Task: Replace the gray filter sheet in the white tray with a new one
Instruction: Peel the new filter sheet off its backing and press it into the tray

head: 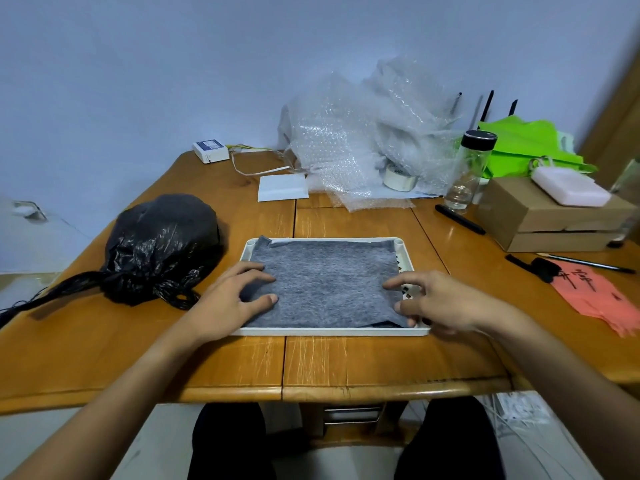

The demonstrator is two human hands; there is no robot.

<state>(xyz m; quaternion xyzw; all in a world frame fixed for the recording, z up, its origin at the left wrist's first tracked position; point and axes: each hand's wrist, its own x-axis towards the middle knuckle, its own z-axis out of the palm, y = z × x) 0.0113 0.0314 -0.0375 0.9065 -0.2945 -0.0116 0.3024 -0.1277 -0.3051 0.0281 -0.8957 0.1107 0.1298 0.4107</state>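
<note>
A gray felt filter sheet [327, 282] lies in the white tray [329, 331] at the middle of the wooden table. The sheet sits slightly askew: its far left corner rides up over the tray's rim, and the tray's toothed grid shows along the right side. My left hand [230, 299] rests flat on the sheet's left edge with its fingers spread. Over the sheet's near right corner is my right hand [434, 304], fingers apart, fingertips touching the sheet and the tray's right rim. Neither hand grips anything.
A tied black plastic bag [162, 247] sits left of the tray. Bubble wrap [363, 140], a tape roll [400, 178] and a white pad [282, 188] lie behind. To the right stand a glass bottle [469, 171], a cardboard box [550, 216], pens and a pink bag [602, 296].
</note>
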